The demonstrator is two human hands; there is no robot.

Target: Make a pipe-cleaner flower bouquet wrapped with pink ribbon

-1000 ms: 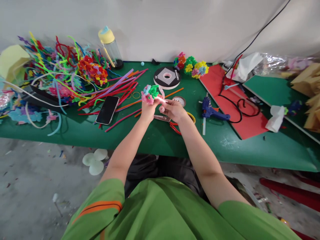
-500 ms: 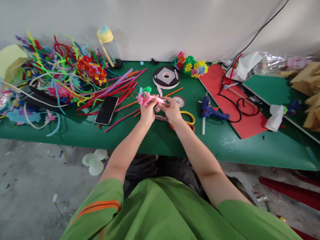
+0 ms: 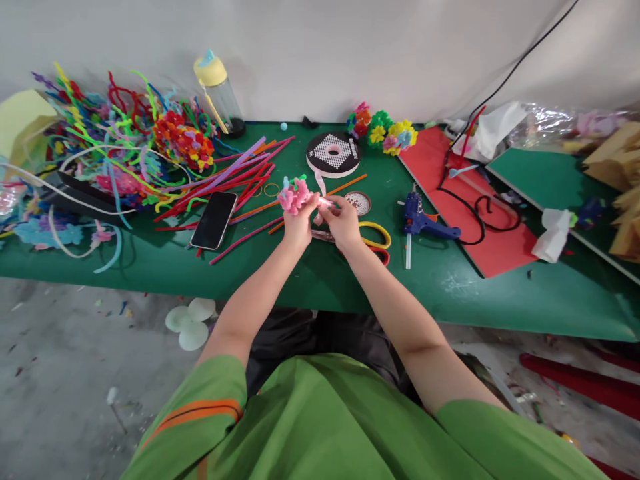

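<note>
Over the green table [image 3: 310, 280] my left hand [image 3: 299, 223] is closed round a small bunch of pink and green pipe-cleaner flowers [image 3: 294, 194]. My right hand [image 3: 345, 223] pinches the pink ribbon [image 3: 325, 200] at the bunch's stem, touching my left hand. The ribbon runs back to a black and white ribbon spool [image 3: 333, 154]. Scissors with yellow and red handles [image 3: 373, 237] lie just under my right hand.
A black phone [image 3: 215, 219] and loose pipe cleaners [image 3: 235, 180] lie to the left, with a big tangled pile [image 3: 115, 143] and a yellow-capped bottle [image 3: 220, 93] behind. A blue glue gun [image 3: 425, 223], red board [image 3: 465, 207] and finished flower balls [image 3: 383, 132] sit right.
Both hands came closer together and a little lower. The flower bunch turned, so its pink side shows more than its green.
</note>
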